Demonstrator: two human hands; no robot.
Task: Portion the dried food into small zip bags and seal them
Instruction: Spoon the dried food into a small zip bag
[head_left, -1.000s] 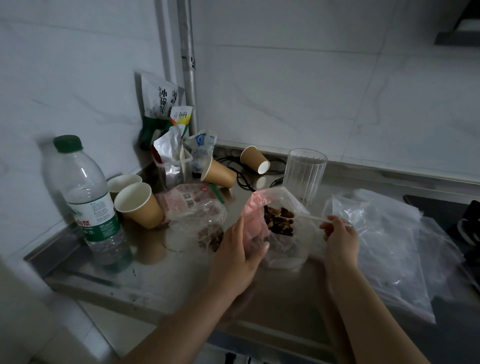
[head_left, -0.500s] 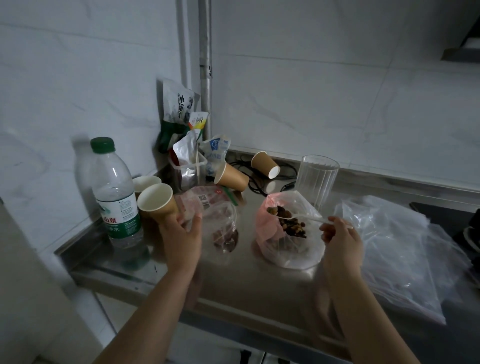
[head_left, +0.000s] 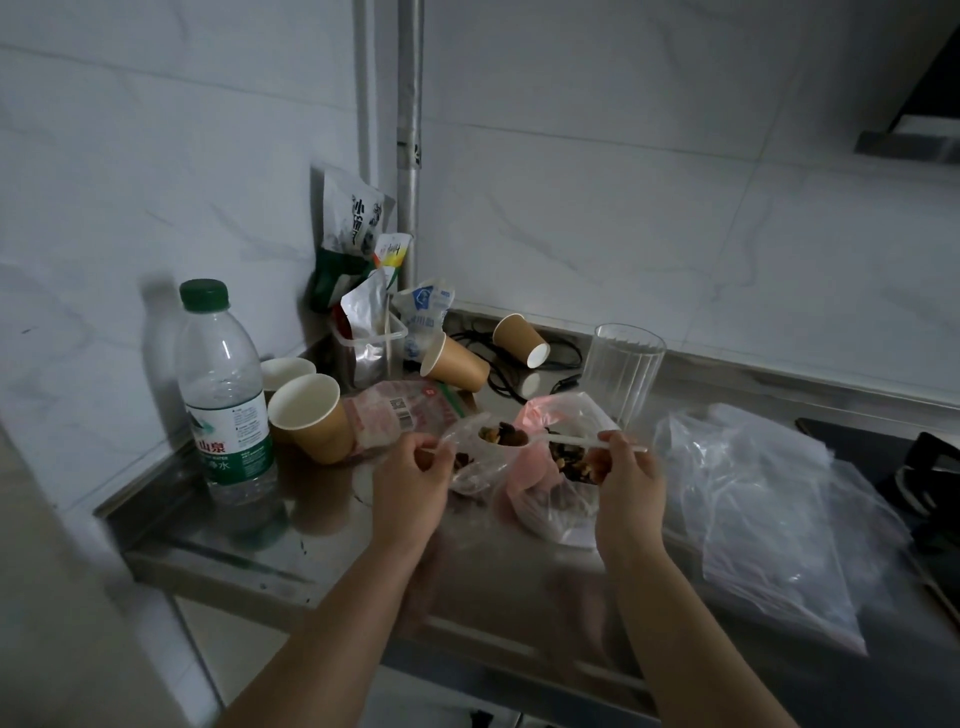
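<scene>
My left hand (head_left: 410, 480) pinches the rim of a small clear zip bag (head_left: 470, 457) and holds its mouth open above the steel counter (head_left: 322, 540). My right hand (head_left: 626, 480) grips a white plastic spoon (head_left: 566, 442) whose bowl, heaped with dark dried food (head_left: 501, 434), sits over the small bag's mouth. Between my hands lies a pink-tinted plastic bag (head_left: 540, 499), open and holding more of the dried food. A pile of clear zip bags (head_left: 769, 509) lies to the right.
A green-capped water bottle (head_left: 226, 395) stands at the left by upright paper cups (head_left: 311, 415). Two tipped paper cups (head_left: 454, 364), a clear ribbed tumbler (head_left: 623, 371), snack packets (head_left: 353, 223) and black cables fill the back corner. A stove edge (head_left: 930, 478) shows at right.
My left hand left the pink bag, reached left, and now holds the small zip bag open. My right hand has lifted a spoonful out of the pink bag to the small bag's mouth.
</scene>
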